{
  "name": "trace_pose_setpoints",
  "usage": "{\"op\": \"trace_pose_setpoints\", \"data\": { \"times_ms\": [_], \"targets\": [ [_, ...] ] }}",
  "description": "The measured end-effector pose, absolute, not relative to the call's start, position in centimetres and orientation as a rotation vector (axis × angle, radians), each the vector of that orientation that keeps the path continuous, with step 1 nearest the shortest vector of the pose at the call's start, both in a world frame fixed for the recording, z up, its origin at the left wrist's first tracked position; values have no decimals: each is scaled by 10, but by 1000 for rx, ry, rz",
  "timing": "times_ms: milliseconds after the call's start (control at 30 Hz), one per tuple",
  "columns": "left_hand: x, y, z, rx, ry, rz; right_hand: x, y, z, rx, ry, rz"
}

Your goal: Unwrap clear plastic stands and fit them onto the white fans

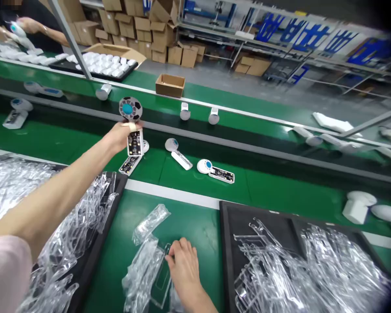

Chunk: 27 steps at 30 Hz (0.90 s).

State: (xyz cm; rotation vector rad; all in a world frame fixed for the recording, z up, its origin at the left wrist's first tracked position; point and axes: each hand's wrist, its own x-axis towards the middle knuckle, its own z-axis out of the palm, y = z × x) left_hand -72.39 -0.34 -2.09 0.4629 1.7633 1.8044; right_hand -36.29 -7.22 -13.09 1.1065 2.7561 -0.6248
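My left hand (pixel 119 135) is stretched out over the green conveyor belt (pixel 263 191). Its fingers are closed on a white device (pixel 135 141) with a round head, a blue centre and an exposed circuit board in its handle. Similar devices lie on the belt nearby, one (pixel 223 174) with its board showing and another (pixel 181 160) with a plain white handle. On the green worktop (pixel 195 208), my right hand (pixel 184 265) has its thumb and fingers closed at the upper end of a clear plastic cover (pixel 161 282). Wrapped clear plastic parts (pixel 143 265) lie left of it.
Black trays of clear plastic parts flank the worktop, one at left (pixel 101 234) and one at right (pixel 226 243). A small cardboard box (pixel 170 85) stands on the far ledge. Across the line, a person (pixel 35 26) handles a white device beside a tray of white parts (pixel 106 65).
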Motion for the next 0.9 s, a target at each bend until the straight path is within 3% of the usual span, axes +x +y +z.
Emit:
{"op": "trace_pose_setpoints", "data": {
  "times_ms": [133,300,500,667,833,900],
  "targets": [
    [-685,-18,0,407,1423,1811,-349,-71,-117,1138,2851,-616],
    [-644,-25,12,323,1098,1793,-355,-94,-105,1055,2569,-683],
    [-603,-28,20,439,948,1870,-360,-127,-149,1259,2692,-745],
    [-583,-34,-1,357,1121,1723,-331,-113,-167,1575,2610,-1526],
    [-564,-36,-15,318,1238,1663,-318,-46,-112,1732,2337,-2249],
    [-552,-36,-17,302,1223,1650,-321,-16,-87,1715,2532,-2262]
  ]
}}
